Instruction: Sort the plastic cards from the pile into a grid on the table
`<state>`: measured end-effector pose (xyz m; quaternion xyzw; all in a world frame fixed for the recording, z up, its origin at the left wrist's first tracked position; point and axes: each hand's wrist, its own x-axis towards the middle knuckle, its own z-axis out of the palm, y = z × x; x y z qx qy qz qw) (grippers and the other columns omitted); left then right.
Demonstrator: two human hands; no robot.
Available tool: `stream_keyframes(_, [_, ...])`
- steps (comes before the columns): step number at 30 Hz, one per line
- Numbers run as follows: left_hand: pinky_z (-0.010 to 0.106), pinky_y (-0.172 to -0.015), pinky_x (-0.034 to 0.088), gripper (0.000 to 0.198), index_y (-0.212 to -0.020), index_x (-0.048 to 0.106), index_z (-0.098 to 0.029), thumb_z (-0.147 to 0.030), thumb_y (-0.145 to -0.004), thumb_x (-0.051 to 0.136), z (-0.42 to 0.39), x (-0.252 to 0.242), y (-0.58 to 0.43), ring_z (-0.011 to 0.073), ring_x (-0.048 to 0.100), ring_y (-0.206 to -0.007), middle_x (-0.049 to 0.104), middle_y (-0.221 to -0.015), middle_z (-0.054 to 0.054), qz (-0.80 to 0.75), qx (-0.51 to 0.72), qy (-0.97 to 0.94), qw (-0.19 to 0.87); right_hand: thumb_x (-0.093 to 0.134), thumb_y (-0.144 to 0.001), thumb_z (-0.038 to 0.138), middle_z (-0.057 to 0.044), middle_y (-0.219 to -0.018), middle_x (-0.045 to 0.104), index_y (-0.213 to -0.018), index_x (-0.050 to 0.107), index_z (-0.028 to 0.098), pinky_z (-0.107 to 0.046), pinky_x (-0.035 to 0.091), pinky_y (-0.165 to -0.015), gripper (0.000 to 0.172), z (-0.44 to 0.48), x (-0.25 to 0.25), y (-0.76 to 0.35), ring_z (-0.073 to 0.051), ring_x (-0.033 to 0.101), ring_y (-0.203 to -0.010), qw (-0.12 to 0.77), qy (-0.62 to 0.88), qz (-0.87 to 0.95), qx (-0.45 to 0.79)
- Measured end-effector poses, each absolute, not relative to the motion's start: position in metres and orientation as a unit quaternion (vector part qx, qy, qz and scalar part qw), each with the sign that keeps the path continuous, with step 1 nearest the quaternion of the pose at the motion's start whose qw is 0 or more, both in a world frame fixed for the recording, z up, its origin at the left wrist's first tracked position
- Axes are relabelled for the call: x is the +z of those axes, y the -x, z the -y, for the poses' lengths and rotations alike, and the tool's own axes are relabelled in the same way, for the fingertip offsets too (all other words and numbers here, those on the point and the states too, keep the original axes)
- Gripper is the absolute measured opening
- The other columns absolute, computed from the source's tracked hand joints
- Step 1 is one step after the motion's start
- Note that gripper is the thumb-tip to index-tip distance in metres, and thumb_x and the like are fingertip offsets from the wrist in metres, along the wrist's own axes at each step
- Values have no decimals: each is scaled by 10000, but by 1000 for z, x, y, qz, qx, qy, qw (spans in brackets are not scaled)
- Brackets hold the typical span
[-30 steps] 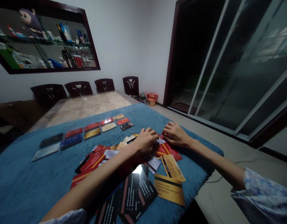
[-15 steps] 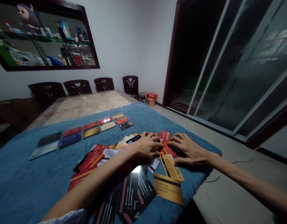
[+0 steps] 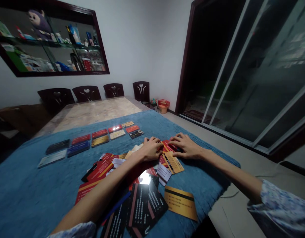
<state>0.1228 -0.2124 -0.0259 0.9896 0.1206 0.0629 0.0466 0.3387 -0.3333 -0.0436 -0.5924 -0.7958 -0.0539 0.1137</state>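
Note:
My left hand point(image 3: 152, 149) lies palm down over the far side of a loose heap of cards, its fingers spread and curved to the right. Opposite it, my right hand point(image 3: 187, 146) rests with fingers apart on red cards point(image 3: 166, 145) between the two hands. A yellow card point(image 3: 173, 162) lies under the right thumb's side, overlapping a white card point(image 3: 163, 173). Nearer to me are black cards point(image 3: 146, 208) and a gold card point(image 3: 180, 202) lying flat. More red cards point(image 3: 100, 169) fan out left of my left forearm, which hides part of the heap.
Beyond the heap, small card stacks stand in two rows, among them a blue stack point(image 3: 78, 148) and a white stack point(image 3: 52, 158). A blue cloth point(image 3: 20, 191) covers this end of the table. Dark chairs point(image 3: 141, 91) line the far side; a sliding door point(image 3: 231, 76) is at right.
My right hand has moved left and away from me, closer to my left hand. The yellow card between them has shifted and turned, and the white card shows more.

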Motion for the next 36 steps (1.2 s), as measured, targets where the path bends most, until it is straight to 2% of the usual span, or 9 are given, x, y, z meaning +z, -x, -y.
stream_keyframes(4, [494, -904, 370, 220, -1053, 665, -201, -237, -925, 489, 211, -29, -123, 293, 502, -1133, 630, -1199, 121, -137, 81, -987, 33, 594, -900, 526, -140, -1217, 650, -1243, 678, 228, -514, 403, -916, 462, 318, -37, -335, -320, 470, -1123, 120, 595, 794, -22])
stream_keyframes(9, [478, -900, 365, 224, -1031, 674, -218, -171, -862, 535, 211, -30, -123, 292, 482, -1138, 624, -1178, 109, -135, 82, -987, 36, 644, -870, 467, -115, -1121, 673, -1135, 722, 238, -475, 408, -894, 360, 300, -34, -334, -300, 474, -1075, 135, 590, 796, 12])
stream_keyframes(16, [458, -937, 364, 441, -1140, 683, -268, -53, -779, 548, 206, -30, -122, 277, 472, -1202, 629, -1253, 78, -81, 99, -990, 65, 672, -849, 495, -82, -939, 671, -1009, 754, 214, -399, 394, -871, 334, 278, -34, -339, -258, 494, -988, 157, 594, 787, 58])
stream_keyframes(18, [479, -960, 360, 444, -1167, 676, -259, -62, -792, 545, 205, -30, -122, 281, 468, -1227, 643, -1251, 83, -73, 99, -990, 75, 674, -847, 492, -67, -888, 669, -986, 763, 207, -389, 384, -882, 330, 274, -36, -341, -240, 513, -948, 171, 593, 784, 67])
stream_keyframes(23, [514, -1029, 325, 299, -1094, 692, -227, -127, -872, 519, 205, -29, -120, 297, 423, -1324, 646, -1302, 78, -46, 82, -992, 84, 667, -862, 447, -59, -900, 694, -951, 766, 188, -382, 372, -913, 292, 270, -47, -342, -209, 565, -885, 234, 577, 779, 66])
stream_keyframes(27, [511, -1020, 324, 292, -1154, 651, -225, -178, -933, 466, 204, -30, -120, 292, 419, -1332, 617, -1345, 92, -60, 85, -990, 92, 609, -914, 381, -57, -896, 713, -927, 753, 179, -382, 365, -933, 248, 270, -52, -340, -187, 601, -852, 259, 553, 790, 54])
stream_keyframes(31, [487, -980, 340, 255, -1128, 649, -229, -205, -907, 523, 202, -33, -122, 288, 447, -1251, 639, -1249, 91, -83, 88, -990, 71, 596, -922, 377, -70, -923, 719, -938, 752, 195, -389, 384, -921, 239, 272, -56, -343, -201, 587, -888, 265, 562, 782, 38])
stream_keyframes(36, [476, -965, 363, 206, -1082, 670, -219, -248, -917, 551, 200, -38, -123, 293, 452, -1208, 631, -1191, 102, -101, 92, -990, 37, 685, -853, 432, -87, -963, 712, -959, 752, 210, -404, 425, -896, 255, 284, -51, -344, -254, 543, -988, 311, 561, 766, 39])
